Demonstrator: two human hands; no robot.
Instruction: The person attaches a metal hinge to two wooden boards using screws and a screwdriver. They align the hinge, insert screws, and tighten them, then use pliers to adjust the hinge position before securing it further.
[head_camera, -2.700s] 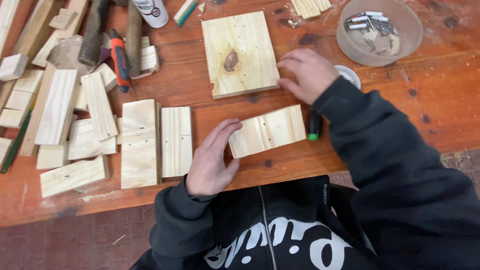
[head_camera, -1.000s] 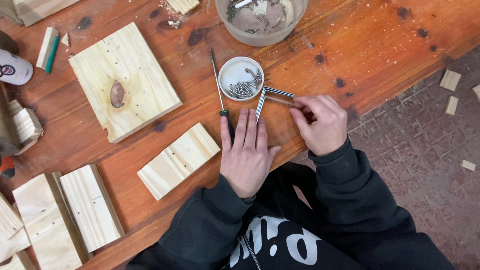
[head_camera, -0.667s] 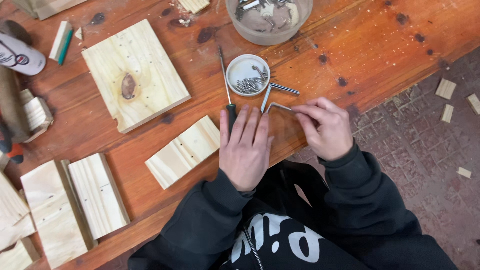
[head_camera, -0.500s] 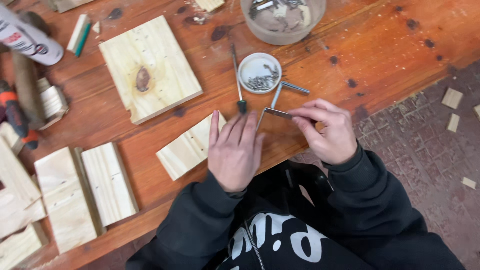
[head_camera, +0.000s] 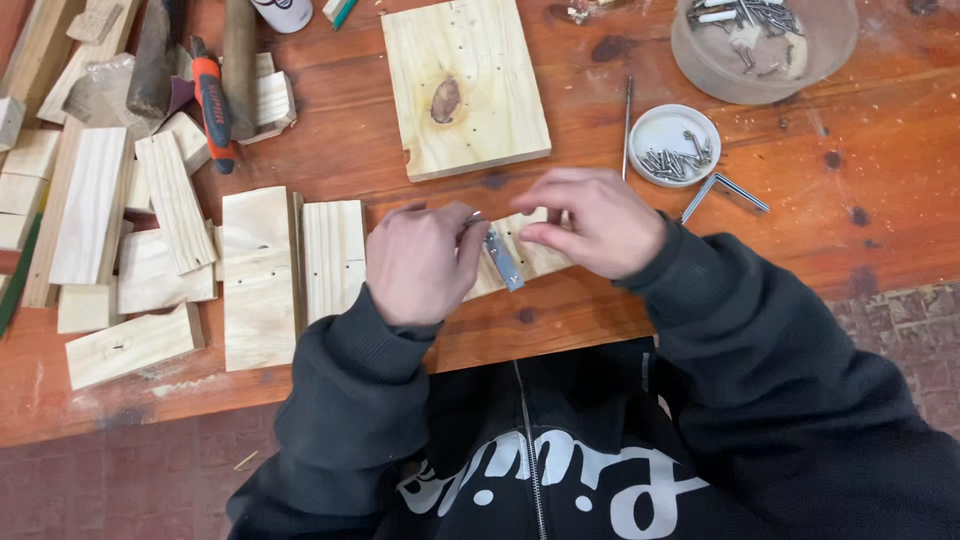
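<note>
At mid-frame the left hand (head_camera: 425, 262) and right hand (head_camera: 590, 222) both pinch a metal bracket (head_camera: 503, 260) over a wood block (head_camera: 525, 258). Its visible arm runs from upper left to lower right; the rest seems hidden by fingers.

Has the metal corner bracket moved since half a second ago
Yes. One metal bracket now sits between both hands over the small wood block, left of the screw dish; another bracket lies by the dish.
</note>
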